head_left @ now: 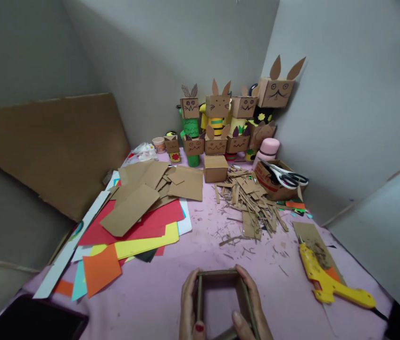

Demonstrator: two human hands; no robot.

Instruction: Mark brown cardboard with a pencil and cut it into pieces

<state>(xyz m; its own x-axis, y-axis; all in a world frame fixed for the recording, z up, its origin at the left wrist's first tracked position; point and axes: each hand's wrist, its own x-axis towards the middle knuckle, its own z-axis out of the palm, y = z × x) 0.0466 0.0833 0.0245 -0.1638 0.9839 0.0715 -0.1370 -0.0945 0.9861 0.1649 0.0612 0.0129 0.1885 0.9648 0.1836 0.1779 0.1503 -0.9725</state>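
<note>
Low at the front of the table, both my hands hold an open cardboard frame (217, 273) with upright sides, like a box without top or bottom; the pink tablecloth shows through it. My left hand (188, 302) wraps its left side, thumb at the near corner with a red nail. Along the right side lies my right hand (253, 302), fingers at the far corner and thumb pressing inward near the close edge. The nearest part of the frame is cut off by the picture's bottom.
Coloured paper (143, 245) and cardboard sheets (129, 208) lie left. Cardboard scraps (253, 198) and a yellow glue gun (318, 274) lie right. Scissors (285, 177) rest on a carton (270, 186). Behind stand a small closed box (215, 169) and several cardboard animal figures (217, 106). A dark tablet-like object (33, 318) sits front left.
</note>
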